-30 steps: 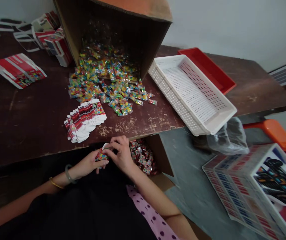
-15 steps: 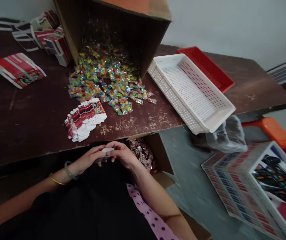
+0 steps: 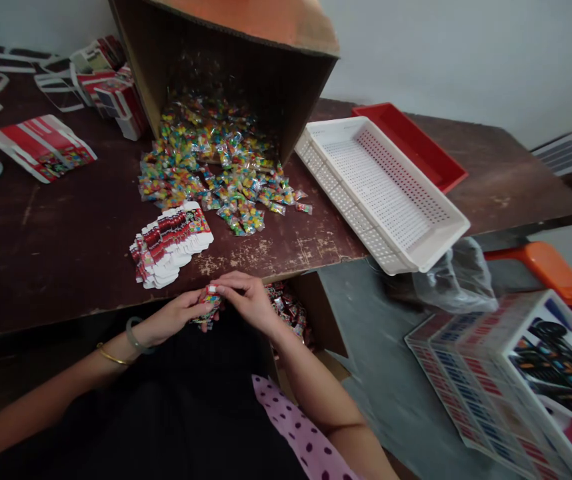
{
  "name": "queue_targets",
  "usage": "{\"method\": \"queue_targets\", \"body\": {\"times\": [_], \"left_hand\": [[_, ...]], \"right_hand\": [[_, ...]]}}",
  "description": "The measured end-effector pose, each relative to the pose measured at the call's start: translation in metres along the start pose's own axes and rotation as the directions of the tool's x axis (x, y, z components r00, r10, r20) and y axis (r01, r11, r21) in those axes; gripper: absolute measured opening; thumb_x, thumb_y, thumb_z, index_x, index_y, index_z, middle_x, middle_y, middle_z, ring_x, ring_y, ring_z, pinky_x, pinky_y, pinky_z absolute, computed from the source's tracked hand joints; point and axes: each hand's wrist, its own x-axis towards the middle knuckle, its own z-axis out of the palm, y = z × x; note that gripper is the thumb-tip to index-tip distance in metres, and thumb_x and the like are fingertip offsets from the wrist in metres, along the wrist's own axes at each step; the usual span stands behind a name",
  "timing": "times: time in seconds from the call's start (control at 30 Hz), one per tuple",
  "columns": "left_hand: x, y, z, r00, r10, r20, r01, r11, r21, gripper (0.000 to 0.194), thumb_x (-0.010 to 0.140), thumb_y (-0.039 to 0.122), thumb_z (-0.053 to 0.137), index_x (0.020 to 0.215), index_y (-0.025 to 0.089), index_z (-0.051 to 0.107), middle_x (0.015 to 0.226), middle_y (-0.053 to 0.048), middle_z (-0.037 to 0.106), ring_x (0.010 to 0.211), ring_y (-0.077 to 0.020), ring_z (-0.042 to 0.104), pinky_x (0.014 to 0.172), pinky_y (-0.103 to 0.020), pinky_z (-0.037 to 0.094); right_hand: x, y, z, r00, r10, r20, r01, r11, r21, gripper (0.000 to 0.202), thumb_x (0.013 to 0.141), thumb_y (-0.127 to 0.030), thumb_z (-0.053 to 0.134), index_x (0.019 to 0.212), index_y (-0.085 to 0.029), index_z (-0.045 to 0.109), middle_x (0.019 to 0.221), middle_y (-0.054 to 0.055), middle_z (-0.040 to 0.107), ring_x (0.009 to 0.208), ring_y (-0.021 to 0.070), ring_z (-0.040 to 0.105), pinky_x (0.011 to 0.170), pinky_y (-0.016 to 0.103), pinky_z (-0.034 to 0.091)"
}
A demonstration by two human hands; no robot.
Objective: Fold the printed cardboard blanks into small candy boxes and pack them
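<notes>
Bench: The bench [image 3: 66,260] is reaching out past both hands, holding things up.
Big box: Beyond the hands, the big box [image 3: 271,27] is lying on its side, maybe so sweets [image 3: 239,177] can spill out close by. Its back is hiding in the dark.
Low box: Beside the right arm, the low box [image 3: 323,313] is holding shiny little packs [image 3: 293,313]; the arm is covering part.
Flat cards: Just past the left hand, the flat cards [image 3: 169,243] are leaning in a row, maybe for easy picking.
Hands: The left hand [image 3: 179,317] is gripping the little box [image 3: 211,300], seemingly to steady it; the right hand [image 3: 253,303] is pinching its white top. Fingers are hiding its underside.
</notes>
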Motion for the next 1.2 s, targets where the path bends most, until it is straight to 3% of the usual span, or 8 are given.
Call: {"method": "queue_targets", "body": {"times": [0.13,0.33,0.43,0.63,0.77,0.97,1.1,1.2], "left_hand": [[0.0,-0.006,0.014,0.996,-0.087,0.006,0.087,0.994,-0.06,0.037,0.085,0.04,0.064,0.112,0.016,0.065,0.085,-0.007,0.068,0.08,-0.0225,0.063,0.058,-0.03,0.052],[0.002,-0.004,0.01,0.996,-0.071,0.061,0.065,0.992,0.104,0.049,0.082,0.035,0.07,0.129,0.027,0.057,0.135,-0.009,0.057,0.119,-0.0264,0.055,0.094,-0.038,0.048],[0.0,0.007,-0.007,1.0,-0.006,-0.026,0.01,0.987,0.159,0.041,0.088,0.04,0.061,0.125,0.024,0.06,0.125,-0.011,0.062,0.109,-0.0261,0.06,0.09,-0.038,0.049],[-0.006,0.015,-0.016,0.994,-0.013,-0.107,0.029,0.988,0.154,0.041,0.086,0.045,0.062,0.118,0.02,0.063,0.109,-0.01,0.066,0.097,-0.0246,0.063,0.082,-0.036,0.049],[-0.011,0.013,-0.019,0.99,-0.054,-0.131,0.068,0.992,0.107,0.043,0.084,0.047,0.064,0.117,0.019,0.063,0.109,-0.01,0.066,0.096,-0.0236,0.063,0.082,-0.035,0.048],[-0.01,0.011,-0.03,0.992,-0.061,-0.106,0.061,0.998,-0.01,0.038,0.085,0.042,0.066,0.115,0.019,0.065,0.108,-0.011,0.067,0.093,-0.0234,0.064,0.08,-0.035,0.049],[-0.006,0.012,-0.029,0.995,0.032,-0.089,-0.054,0.964,-0.262,0.044,0.088,0.046,0.06,0.124,0.021,0.061,0.122,-0.014,0.065,0.112,-0.0279,0.06,0.093,-0.042,0.047],[-0.002,0.008,-0.024,0.986,0.035,-0.16,-0.092,0.929,-0.358,0.04,0.084,0.039,0.066,0.12,0.023,0.062,0.116,-0.009,0.069,0.109,-0.0252,0.062,0.095,-0.04,0.047]], "right_hand": [[-0.022,0.002,-0.002,0.997,-0.063,-0.032,0.058,0.986,-0.157,0.03,0.094,-0.03,0.058,0.122,-0.026,0.067,0.115,0.007,0.069,0.102,0.0188,0.061,0.092,0.036,0.048],[-0.031,-0.009,-0.074,0.98,0.129,0.149,-0.059,0.914,-0.402,0.019,0.091,-0.032,0.062,0.101,-0.025,0.076,0.104,0.007,0.071,0.1,0.0206,0.061,0.09,0.037,0.047],[0.017,0.006,-0.078,0.982,0.061,0.178,0.05,0.828,-0.558,0.021,0.09,-0.027,0.063,0.108,-0.021,0.073,0.116,0.009,0.067,0.108,0.0217,0.058,0.097,0.039,0.044],[0.154,0.04,-0.016,0.925,-0.062,0.375,0.334,0.603,-0.725,0.062,0.082,-0.015,0.063,0.14,-0.005,0.045,0.147,0.019,0.043,0.131,0.0296,0.042,0.111,0.041,0.034],[0.176,0.042,-0.007,0.879,0.011,0.477,0.406,0.509,-0.759,0.07,0.071,-0.025,0.077,0.132,0.0,0.052,0.142,0.025,0.046,0.124,0.0368,0.046,0.105,0.047,0.039],[0.138,0.04,-0.026,0.873,-0.046,0.486,0.438,0.514,-0.737,0.024,0.089,-0.017,0.058,0.109,-0.009,0.067,0.117,0.016,0.066,0.105,0.0244,0.058,0.096,0.037,0.045],[0.062,0.028,-0.01,0.913,-0.243,0.329,0.408,0.599,-0.689,0.029,0.094,-0.021,0.051,0.121,-0.015,0.062,0.126,0.013,0.063,0.11,0.0226,0.056,0.097,0.039,0.044],[0.002,0.014,0.015,0.878,-0.36,0.316,0.479,0.676,-0.559,0.029,0.093,-0.027,0.055,0.12,-0.02,0.062,0.121,0.01,0.067,0.112,0.0242,0.054,0.094,0.041,0.043]]}}
